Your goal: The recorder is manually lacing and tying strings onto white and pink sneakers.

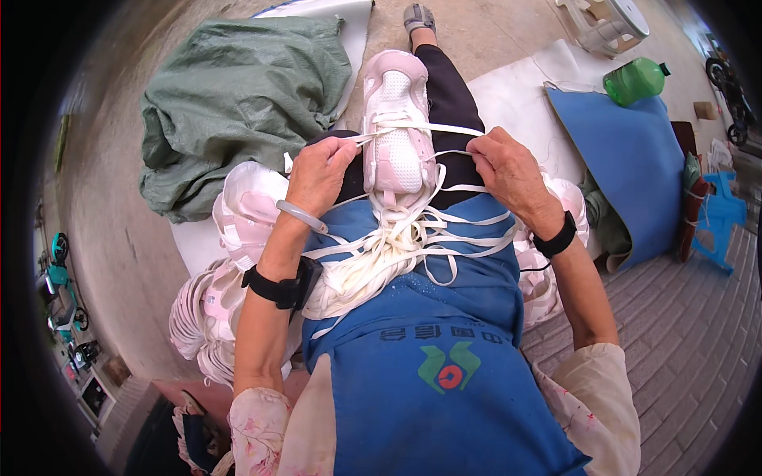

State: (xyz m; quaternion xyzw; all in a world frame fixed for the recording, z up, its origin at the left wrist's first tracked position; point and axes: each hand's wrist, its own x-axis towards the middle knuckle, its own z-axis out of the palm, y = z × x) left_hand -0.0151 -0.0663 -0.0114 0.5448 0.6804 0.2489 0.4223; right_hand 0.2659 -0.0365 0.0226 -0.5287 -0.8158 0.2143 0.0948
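A pink and white shoe upper (pixel 399 163) lies lengthwise on my lap between my two hands. White shoelace strands cross its middle and run out to both sides. My left hand (pixel 320 170) is closed in a pinch on lace at the upper's left edge. On the other side, my right hand (pixel 508 168) pinches lace strands pulled out to the right. A loose bundle of white shoelaces (pixel 361 274) spreads over my blue apron (pixel 429 381), just below the upper. The fingertips of both hands are partly hidden.
More pink and white shoe uppers (pixel 246 208) are piled at my left, with others (pixel 540 289) at my right. A green sack (pixel 238 95) lies ahead on the left. Ahead right are a blue sheet (pixel 627 166), a green bottle (pixel 636 81) and a blue stool (pixel 718 218).
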